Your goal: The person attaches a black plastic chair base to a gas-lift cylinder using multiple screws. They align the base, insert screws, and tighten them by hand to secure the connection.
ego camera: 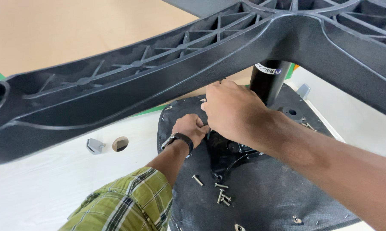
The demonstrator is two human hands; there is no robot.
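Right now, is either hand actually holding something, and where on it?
It cannot be told. Both the left hand and right hand are curled together at the mechanism under the chair seat; their fingertips hide whatever they pinch.

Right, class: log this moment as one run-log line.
left hand: on seat underside | right hand: beside black column | loose bolts: on seat underside | star base: overhead
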